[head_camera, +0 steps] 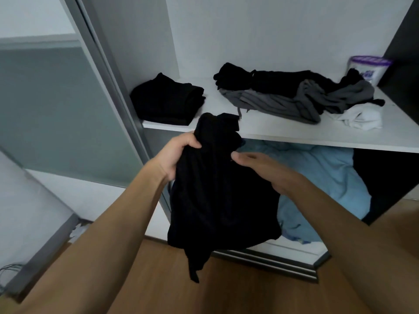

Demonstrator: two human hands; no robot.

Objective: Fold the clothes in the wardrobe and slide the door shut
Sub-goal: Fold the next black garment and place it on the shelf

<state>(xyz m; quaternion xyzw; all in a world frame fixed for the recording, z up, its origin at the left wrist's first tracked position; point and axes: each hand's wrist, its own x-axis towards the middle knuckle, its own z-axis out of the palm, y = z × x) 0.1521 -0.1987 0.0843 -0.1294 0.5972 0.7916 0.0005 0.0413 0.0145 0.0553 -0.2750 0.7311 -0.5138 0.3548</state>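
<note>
A black garment [222,196] hangs in front of the wardrobe, below the white shelf [294,134]. My left hand [174,155] grips its upper left part, fingers curled round the cloth. My right hand [260,168] touches its right side with fingers stretched out; how they hold the cloth is hidden. On the shelf lie a folded black stack [165,100] at the left, a loose heap of black and grey clothes [290,94] in the middle, and a white piece [360,117] at the right. The sliding door [68,109] stands at the left, open.
A white tub with a purple lid [367,66] stands at the shelf's back right. Light blue fabric [322,177] fills the compartment under the shelf. The door's floor track [272,261] runs along the wooden floor [158,279].
</note>
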